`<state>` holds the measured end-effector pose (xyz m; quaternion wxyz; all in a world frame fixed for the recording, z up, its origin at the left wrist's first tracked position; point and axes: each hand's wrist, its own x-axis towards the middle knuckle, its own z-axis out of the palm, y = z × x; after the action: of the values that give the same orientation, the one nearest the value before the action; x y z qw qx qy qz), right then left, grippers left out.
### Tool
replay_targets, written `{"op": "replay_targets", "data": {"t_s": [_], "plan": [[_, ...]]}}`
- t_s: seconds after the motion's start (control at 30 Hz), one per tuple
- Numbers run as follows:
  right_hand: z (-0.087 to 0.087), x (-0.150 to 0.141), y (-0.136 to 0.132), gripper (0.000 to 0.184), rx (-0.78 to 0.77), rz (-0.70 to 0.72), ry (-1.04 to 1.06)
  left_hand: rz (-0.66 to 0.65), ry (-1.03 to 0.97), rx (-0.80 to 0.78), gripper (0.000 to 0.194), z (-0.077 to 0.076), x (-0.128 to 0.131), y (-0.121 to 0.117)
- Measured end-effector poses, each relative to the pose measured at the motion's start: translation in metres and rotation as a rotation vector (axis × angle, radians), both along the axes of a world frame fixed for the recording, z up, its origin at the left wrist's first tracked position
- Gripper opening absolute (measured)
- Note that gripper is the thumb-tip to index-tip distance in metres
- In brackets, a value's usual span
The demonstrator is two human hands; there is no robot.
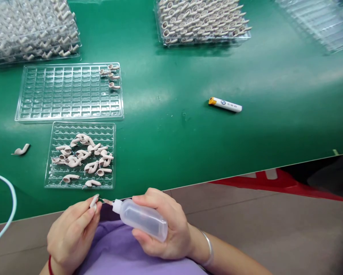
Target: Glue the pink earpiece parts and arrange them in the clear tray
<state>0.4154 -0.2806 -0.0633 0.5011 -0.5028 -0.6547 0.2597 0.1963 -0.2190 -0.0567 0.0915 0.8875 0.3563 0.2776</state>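
Note:
Between the thumb and fingers of my left hand (74, 231) is a small beige earphone shell (94, 201), partly hidden by the fingertips. My right hand (168, 221) grips a translucent squeeze bottle (142, 217), tilted sideways, its thin needle tip pointing left close to the shell. Whether the tip touches the shell I cannot tell. Just beyond my hands, a clear tray (81, 185) carries several loose earphone shells lying in a jumble. One more earphone shell (21, 149) lies alone on the green table at the left.
A larger clear compartment tray (59, 93) has several shells at its right end. Stacked trays of shells (34, 38) fill the back left, with another full stack (202, 21) at the back. A white lighter (227, 105), a pale cable (13, 202) and clear trays (320, 23) are also there.

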Motion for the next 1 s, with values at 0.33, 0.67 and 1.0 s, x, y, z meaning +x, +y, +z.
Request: {"op": "replay_targets", "data": {"t_s": [0.33,0.67,1.0], "plan": [[-0.0002,0.0008,-0.0005,0.041,-0.007,-0.002,-0.005,-0.002,-0.019,0.012,0.024,-0.0045,-0.0021,-0.002],[-0.0007,0.0001,-0.0012,0.042,-0.014,-0.01,0.01,-0.022,-0.02,0.023,0.02,-0.0057,-0.0042,-0.002],[-0.0014,0.0008,-0.0012,0.041,-0.013,-0.016,0.045,0.029,-0.041,-0.045,0.029,-0.0058,-0.0039,-0.0039]]}}
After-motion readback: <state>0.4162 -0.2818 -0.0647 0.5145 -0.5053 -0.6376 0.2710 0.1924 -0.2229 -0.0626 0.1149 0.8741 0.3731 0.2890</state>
